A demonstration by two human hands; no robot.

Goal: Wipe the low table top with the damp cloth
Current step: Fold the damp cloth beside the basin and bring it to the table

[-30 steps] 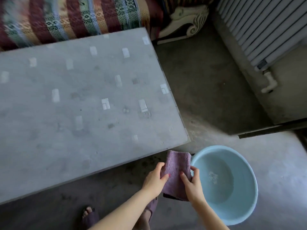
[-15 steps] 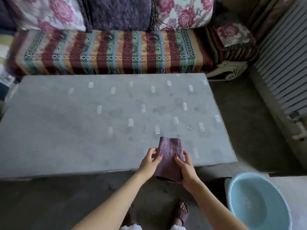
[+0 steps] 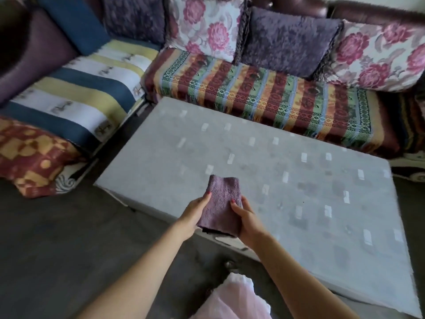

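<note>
A folded purple cloth (image 3: 221, 201) is held up over the near left part of the grey low table top (image 3: 287, 180), which carries pale rectangular marks and faint dark smudges. My left hand (image 3: 195, 211) grips the cloth's left edge, thumb on top. My right hand (image 3: 247, 218) grips its right edge, fingers curled under it. I cannot tell if the cloth touches the table.
A corner sofa wraps the table's far and left sides: striped throws (image 3: 264, 93), floral cushions (image 3: 207, 26) and shaggy purple cushions (image 3: 287, 40). A red patterned cushion (image 3: 27, 157) lies at the left. Dark floor (image 3: 57, 238) runs along the table's near side.
The view has swung left, from the blue basin on the floor to the table's left end and the sofa corner. Both hands carried the cloth from beside the basin to over the table.
</note>
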